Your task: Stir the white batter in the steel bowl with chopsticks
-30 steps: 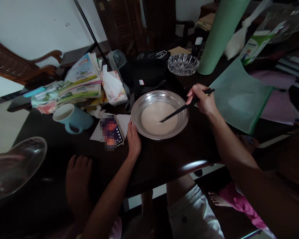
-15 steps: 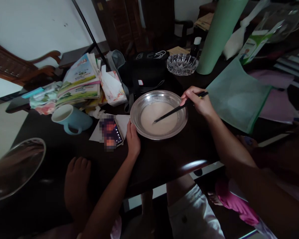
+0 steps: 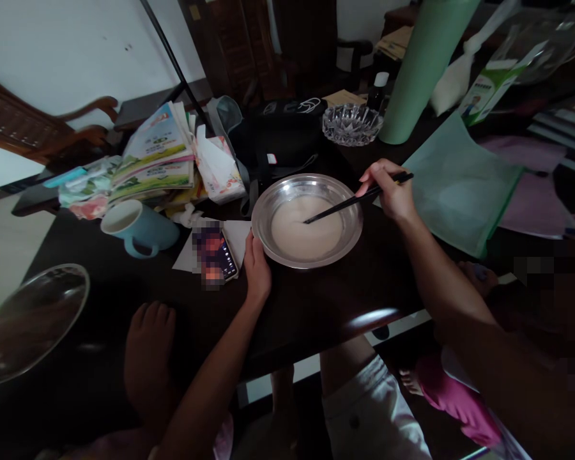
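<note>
A shallow steel bowl (image 3: 268,204) holding pale batter (image 3: 297,237) sits on the dark table (image 3: 326,300). My left hand (image 3: 257,268) grips the bowl's near-left rim, fingers curled against it. Black chopsticks (image 3: 345,204) are pinched in my right hand (image 3: 390,191) at the bowl's right side, their tips dipped in the batter near its middle.
A phone (image 3: 214,254) lies on white paper left of the bowl, next to a blue mug (image 3: 138,227) and a pile of books (image 3: 156,156). Behind stand a glass ashtray (image 3: 352,123) and a green cylinder (image 3: 421,70). A glass lid (image 3: 29,319) rests far left; a green folder (image 3: 455,185) lies right.
The chopstick tips swept left through the batter, then back up toward the middle as my right hand shifted slightly left and returned. My left hand stayed on the rim.
</note>
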Demonstrator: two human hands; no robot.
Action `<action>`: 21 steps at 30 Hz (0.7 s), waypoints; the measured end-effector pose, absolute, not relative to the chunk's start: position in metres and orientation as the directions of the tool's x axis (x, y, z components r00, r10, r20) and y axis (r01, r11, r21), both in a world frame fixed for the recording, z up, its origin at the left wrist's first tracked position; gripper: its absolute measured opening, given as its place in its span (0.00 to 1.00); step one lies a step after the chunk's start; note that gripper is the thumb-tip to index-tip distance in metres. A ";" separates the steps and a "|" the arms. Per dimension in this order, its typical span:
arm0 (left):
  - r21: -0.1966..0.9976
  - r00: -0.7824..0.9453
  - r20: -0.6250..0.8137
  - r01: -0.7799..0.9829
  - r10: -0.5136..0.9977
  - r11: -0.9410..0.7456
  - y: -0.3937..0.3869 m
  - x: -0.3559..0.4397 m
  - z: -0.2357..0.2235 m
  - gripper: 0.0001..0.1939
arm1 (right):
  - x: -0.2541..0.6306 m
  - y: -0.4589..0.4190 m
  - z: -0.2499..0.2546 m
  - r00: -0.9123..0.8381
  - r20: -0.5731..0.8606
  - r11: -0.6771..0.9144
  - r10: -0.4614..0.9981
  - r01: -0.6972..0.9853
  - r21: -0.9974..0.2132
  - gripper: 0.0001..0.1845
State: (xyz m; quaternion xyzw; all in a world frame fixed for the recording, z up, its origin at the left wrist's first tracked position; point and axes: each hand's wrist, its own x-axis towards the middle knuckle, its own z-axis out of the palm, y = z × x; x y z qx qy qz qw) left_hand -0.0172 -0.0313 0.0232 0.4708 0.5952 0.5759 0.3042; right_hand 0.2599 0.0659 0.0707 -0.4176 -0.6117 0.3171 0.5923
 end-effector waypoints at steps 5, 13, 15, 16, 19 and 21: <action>0.973 -0.378 0.179 0.205 0.908 -0.106 -0.031 -0.017 0.023 0.25 | 0.258 0.067 0.068 -0.021 0.409 0.409 0.912 0.086 -0.909 0.25; 0.975 -0.379 0.184 0.190 0.907 -0.118 -0.031 -0.017 0.020 0.24 | 0.262 0.069 0.069 0.101 0.446 0.434 0.889 0.122 -0.892 0.26; 0.977 -0.375 0.181 0.178 0.909 -0.121 -0.031 -0.016 0.021 0.24 | 0.261 0.066 0.069 0.034 0.437 0.432 0.899 0.094 -0.897 0.25; 0.977 -0.374 0.181 0.178 0.910 -0.121 -0.031 -0.016 0.021 0.25 | 0.259 0.065 0.070 -0.026 0.432 0.432 0.902 0.087 -0.898 0.24; 0.973 -0.377 0.179 0.204 0.909 -0.107 -0.031 -0.016 0.024 0.25 | 0.256 0.059 0.074 -0.137 0.424 0.440 0.896 0.124 -0.890 0.20; 0.972 -0.380 0.171 0.216 0.909 -0.092 -0.031 -0.017 0.024 0.24 | 0.255 0.059 0.075 -0.085 0.439 0.447 0.895 0.163 -0.880 0.19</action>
